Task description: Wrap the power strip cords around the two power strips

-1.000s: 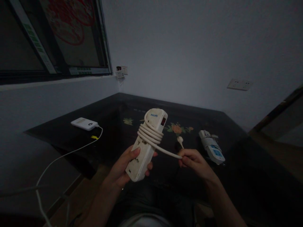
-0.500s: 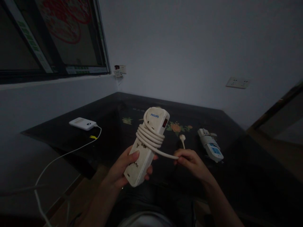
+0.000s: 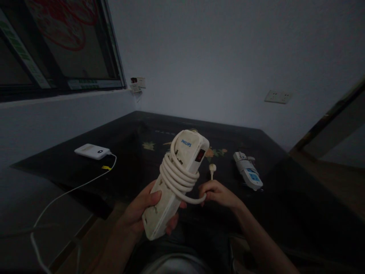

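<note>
My left hand (image 3: 148, 205) is wrapped round the lower end of a white power strip (image 3: 186, 150), thumb on its socket face. The strip is tilted, its end with the blue PHILIPS label and red switch uppermost. Several turns of its thick white cord (image 3: 178, 175) lie round the middle. My right hand (image 3: 218, 193) pinches the cord just right of the strip, where it bends in a short slack curve. The cord's plug (image 3: 212, 168) sticks up just beyond my right fingers.
On the dark table (image 3: 119, 129), a second power strip (image 3: 249, 171) with its cord wound round it lies at the right. A white power bank (image 3: 91, 151) with a thin cable (image 3: 76, 188) lies at the left. Wall sockets (image 3: 278, 96) are behind.
My right hand has come closer to the strip, and the straight stretch of cord now bends slackly. The strip appears slightly nearer. The whole view has shifted a little.
</note>
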The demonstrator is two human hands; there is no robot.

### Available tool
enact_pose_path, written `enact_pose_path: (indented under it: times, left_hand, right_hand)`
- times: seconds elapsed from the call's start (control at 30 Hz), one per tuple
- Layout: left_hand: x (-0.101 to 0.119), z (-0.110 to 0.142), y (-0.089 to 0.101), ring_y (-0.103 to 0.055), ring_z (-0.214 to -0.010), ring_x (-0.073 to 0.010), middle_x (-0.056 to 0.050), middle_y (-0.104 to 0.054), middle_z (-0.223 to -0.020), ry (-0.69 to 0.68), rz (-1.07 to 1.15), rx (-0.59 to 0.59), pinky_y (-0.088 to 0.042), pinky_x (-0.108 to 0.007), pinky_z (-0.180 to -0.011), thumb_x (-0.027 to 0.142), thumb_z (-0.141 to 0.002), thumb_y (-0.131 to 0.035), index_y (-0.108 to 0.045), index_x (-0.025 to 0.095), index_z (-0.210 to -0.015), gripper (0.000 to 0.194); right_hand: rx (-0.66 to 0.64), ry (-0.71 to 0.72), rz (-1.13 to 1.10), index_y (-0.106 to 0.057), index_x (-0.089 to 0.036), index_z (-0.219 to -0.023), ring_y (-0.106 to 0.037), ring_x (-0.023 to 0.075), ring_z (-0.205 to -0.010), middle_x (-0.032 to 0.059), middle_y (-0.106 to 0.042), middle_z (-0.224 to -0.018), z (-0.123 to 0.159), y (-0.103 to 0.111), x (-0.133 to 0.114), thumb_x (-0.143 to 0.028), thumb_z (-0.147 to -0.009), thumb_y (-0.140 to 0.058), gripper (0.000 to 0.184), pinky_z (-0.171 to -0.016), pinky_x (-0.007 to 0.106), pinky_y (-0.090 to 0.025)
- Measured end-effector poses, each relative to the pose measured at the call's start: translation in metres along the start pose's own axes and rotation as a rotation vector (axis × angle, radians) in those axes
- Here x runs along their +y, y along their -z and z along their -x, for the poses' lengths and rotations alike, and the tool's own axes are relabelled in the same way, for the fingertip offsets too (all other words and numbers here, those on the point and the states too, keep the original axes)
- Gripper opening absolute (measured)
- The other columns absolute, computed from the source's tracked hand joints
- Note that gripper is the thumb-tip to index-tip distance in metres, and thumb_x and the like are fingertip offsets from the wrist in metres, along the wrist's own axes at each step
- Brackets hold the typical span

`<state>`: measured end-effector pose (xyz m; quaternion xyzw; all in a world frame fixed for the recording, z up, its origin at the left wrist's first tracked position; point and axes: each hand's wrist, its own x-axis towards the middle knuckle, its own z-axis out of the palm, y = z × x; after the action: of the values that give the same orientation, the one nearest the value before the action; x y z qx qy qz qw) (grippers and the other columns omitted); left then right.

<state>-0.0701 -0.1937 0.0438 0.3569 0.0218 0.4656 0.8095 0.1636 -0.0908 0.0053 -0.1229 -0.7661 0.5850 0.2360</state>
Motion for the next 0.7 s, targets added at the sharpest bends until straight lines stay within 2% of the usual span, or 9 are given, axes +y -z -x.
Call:
enact_pose_path:
  times: [0.13,0.4,0.6,0.7]
  left_hand:
    - [-0.002,-0.001,0.001,-0.072,-0.069,-0.0193,-0.013,-0.072,-0.098,0.004,0.001,-0.03,-0.059,-0.024,-0.056,0.027,-0.087,-0.059,-0.056,0.014,-0.111,0.027]
    - [0.001,0.0,0.002,-0.072,-0.071,-0.019,-0.012,-0.072,-0.1,0.007,-0.012,-0.007,-0.059,-0.024,-0.057,0.027,-0.089,-0.056,-0.055,0.015,-0.113,0.027]
    - [-0.001,0.002,0.005,-0.071,-0.07,-0.018,-0.012,-0.071,-0.1,0.008,-0.026,-0.017,-0.058,-0.023,-0.056,0.028,-0.089,-0.056,-0.053,0.017,-0.114,0.028]
    - [-0.001,0.004,0.008,-0.07,-0.064,-0.0181,-0.011,-0.071,-0.093,0.056,-0.096,-0.021,-0.056,-0.023,-0.051,0.032,-0.084,-0.061,-0.052,0.016,-0.116,0.037]
  right_hand:
    - [-0.064,-0.05,-0.012,-0.069,-0.012,-0.074,-0.055,0.0127,-0.065,0.0033,-0.064,-0.069,-0.006,0.01,0.009,-0.058,-0.078,-0.063,0.046,-0.063,0.023,-0.041]
    - [0.075,-0.025,-0.021,-0.065,-0.013,-0.068,-0.052,0.0117,-0.059,0.0006,-0.058,-0.061,-0.003,0.02,0.004,-0.056,-0.074,-0.067,0.043,-0.058,0.023,-0.04]
    - [0.081,-0.112,0.132,-0.062,-0.014,-0.063,-0.049,0.011,-0.055,-0.0004,-0.055,-0.057,-0.001,0.026,-0.004,-0.061,-0.074,-0.063,0.049,-0.055,0.023,-0.039]
    - [0.059,-0.163,0.235,-0.062,-0.015,-0.061,-0.05,0.0123,-0.057,-0.0012,-0.055,-0.057,-0.008,0.028,-0.004,-0.06,-0.07,-0.067,0.045,-0.055,0.024,-0.04]
